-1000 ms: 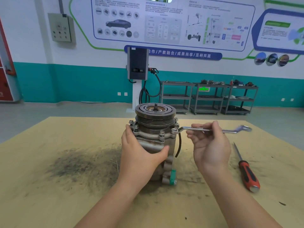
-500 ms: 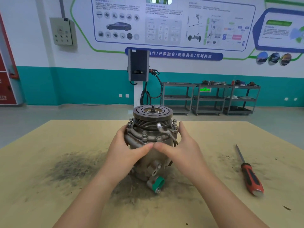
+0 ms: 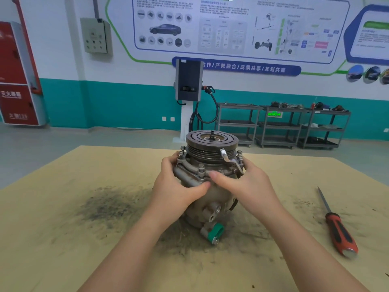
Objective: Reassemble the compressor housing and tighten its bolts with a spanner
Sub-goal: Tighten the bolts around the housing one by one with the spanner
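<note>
Standing upright mid-workbench: compressor, bolts seated. Gripping its housing with left hand and right hand, ring spanner trapped under right. Tightening seemingly unfinished.

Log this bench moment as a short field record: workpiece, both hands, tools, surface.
workpiece: grey metal compressor with grooved pulley on top, upright on the table
left hand: wrapped round the housing's left side
right hand: gripping the right side, spanner handle under it
spanner: silver ring spanner, free end rising beside the pulley
idle tool: red-and-black-handled screwdriver, lying to the right
surface: tan wooden table, dark grime smears
</note>
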